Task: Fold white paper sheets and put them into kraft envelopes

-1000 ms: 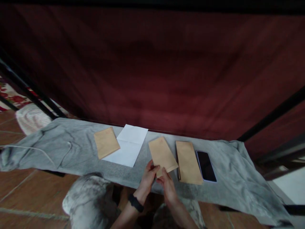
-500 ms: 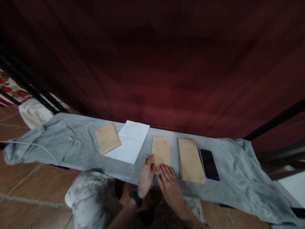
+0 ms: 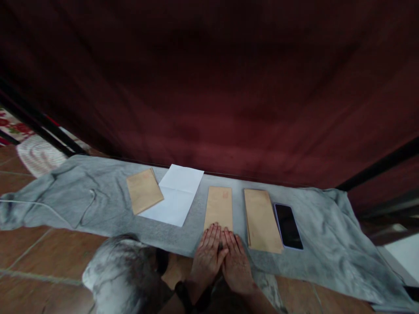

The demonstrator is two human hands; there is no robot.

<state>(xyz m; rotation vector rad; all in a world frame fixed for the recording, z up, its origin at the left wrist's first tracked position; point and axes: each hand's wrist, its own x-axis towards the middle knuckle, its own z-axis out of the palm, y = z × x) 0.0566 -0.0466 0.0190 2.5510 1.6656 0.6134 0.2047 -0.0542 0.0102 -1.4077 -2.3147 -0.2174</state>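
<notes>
A brown paper envelope (image 3: 219, 206) with small red print near its top right corner lies upright in front of me on a grey cloth. My left hand (image 3: 207, 253) rests flat on its near end, fingers stretched forward. Beside it, my right hand (image 3: 234, 259) lies flat on the same end, the two hands touching at the thumbs. The envelope's near edge is hidden under them. To the right is a stack of brown envelopes (image 3: 262, 220). On the left, further brown envelopes (image 3: 144, 191) overlap a creased white sheet of paper (image 3: 178, 194).
A smartphone (image 3: 288, 226) with a dark screen lies right of the stack. The grey cloth (image 3: 108, 196) covers a long narrow surface, and a white cable (image 3: 42, 204) crosses its left end. Behind it hangs a dark red curtain (image 3: 209, 109). Tiled floor (image 3: 46, 257) shows below.
My left hand has left the envelope's left edge and now lies flat on its near end. My right hand has shifted slightly, also flat, next to the left.
</notes>
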